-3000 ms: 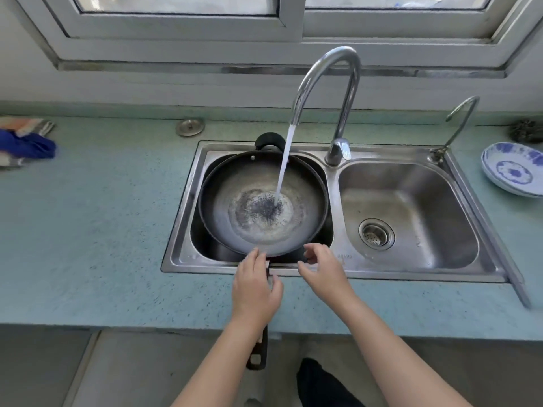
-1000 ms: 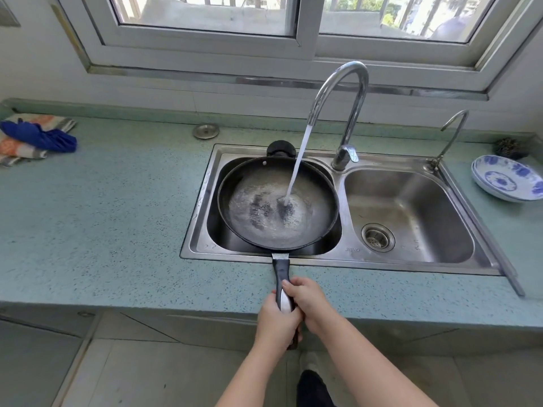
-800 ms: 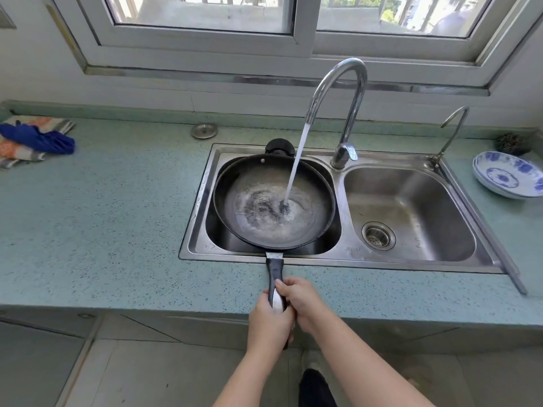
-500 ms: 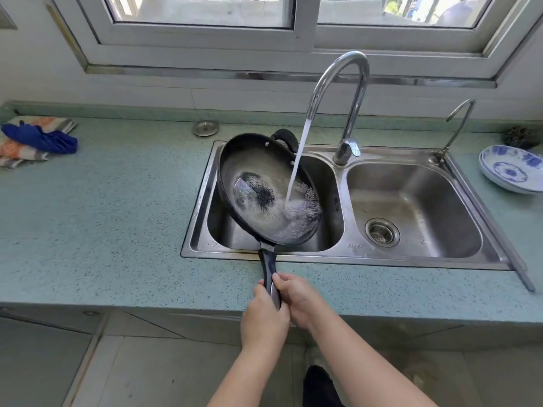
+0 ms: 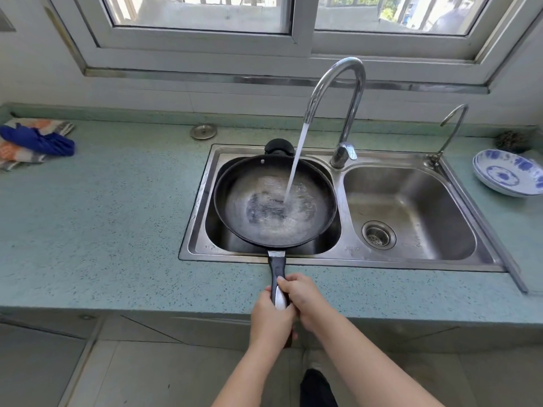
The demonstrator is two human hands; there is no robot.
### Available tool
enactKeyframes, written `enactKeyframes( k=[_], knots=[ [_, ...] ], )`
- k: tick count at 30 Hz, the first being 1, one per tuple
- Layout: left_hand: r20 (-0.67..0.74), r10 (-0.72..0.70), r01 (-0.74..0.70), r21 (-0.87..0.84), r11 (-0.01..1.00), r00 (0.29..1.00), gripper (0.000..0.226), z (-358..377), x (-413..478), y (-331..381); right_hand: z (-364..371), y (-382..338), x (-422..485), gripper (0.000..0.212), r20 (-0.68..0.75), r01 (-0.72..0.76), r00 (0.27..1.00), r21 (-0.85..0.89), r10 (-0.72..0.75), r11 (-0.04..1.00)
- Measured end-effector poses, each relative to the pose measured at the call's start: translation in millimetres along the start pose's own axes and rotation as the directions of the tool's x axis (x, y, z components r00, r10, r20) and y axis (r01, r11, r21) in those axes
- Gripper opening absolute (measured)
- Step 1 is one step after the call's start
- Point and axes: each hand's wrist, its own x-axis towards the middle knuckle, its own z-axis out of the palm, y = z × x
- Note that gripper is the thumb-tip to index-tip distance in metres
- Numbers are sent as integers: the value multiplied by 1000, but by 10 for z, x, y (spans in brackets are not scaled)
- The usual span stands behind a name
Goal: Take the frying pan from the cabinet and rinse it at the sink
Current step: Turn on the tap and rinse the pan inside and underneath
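The black frying pan [image 5: 235, 189] lies roughly level over the left basin of the steel double sink [image 5: 338, 259]. Water streams from the tall curved faucet [image 5: 349, 92] into the pan, pooling and foaming over its worn middle. The pan's long handle [image 5: 277, 267] points toward me across the counter's front edge. My left hand [image 5: 269, 321] grips the handle's near end. My right hand [image 5: 302, 298] is wrapped around it just ahead, touching the left hand.
A blue-and-white bowl [image 5: 509, 173] sits on the counter at the right, a scouring ball [image 5: 512, 140] behind it. Folded cloths [image 5: 32, 142] lie at the far left. A metal sink plug [image 5: 203, 131] rests behind the sink. A small second tap [image 5: 452, 124] stands at the right basin.
Three seconds ago both hands hovered open by the pan's rim. They then gripped the handle, tipped the pan steeply up on its left side, and have now brought it back level.
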Motion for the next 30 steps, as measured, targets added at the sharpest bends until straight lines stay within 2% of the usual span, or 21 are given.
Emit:
enactKeyframes(
  k=[3, 6, 9, 15, 19, 23, 25, 28, 30],
  knots=[
    [29, -20, 22, -54, 998, 999, 9, 11, 1, 7, -38, 8, 12, 23, 8, -3, 1000, 16, 3, 1000],
    [95, -39, 51, -129, 990, 995, 12, -40, -3, -6, -75, -7, 51, 23, 119, -59, 992, 175, 39, 983],
    [155, -43, 78, -229, 970, 987, 17, -86, -9, -14, -92, -12, 106, 28, 189, -100, 980, 236, 55, 967],
    [282, -84, 214, -470, 856, 956, 16, -50, -44, -63, -107, 83, 186, 37, 305, -190, 951, 481, 39, 856],
    [338, -84, 271, -555, 787, 937, 15, -83, -21, -108, -153, 103, 223, 34, 349, -227, 937, 551, 26, 803],
    [368, -106, 300, -524, 797, 924, 18, -120, 16, -146, -150, 87, 241, 29, 352, -230, 935, 532, 35, 815],
    [370, -123, 295, -455, 840, 921, 15, -141, 26, -147, -136, 89, 237, 29, 327, -224, 944, 542, 42, 810],
    [314, -177, 254, -227, 940, 933, 13, -134, 39, -110, -124, 100, 227, 31, 298, -230, 952, 565, 64, 792],
    [209, -218, 239, -78, 968, 953, 18, -105, 63, -52, -111, 92, 213, 32, 302, -249, 950, 578, 79, 777]
  ],
)
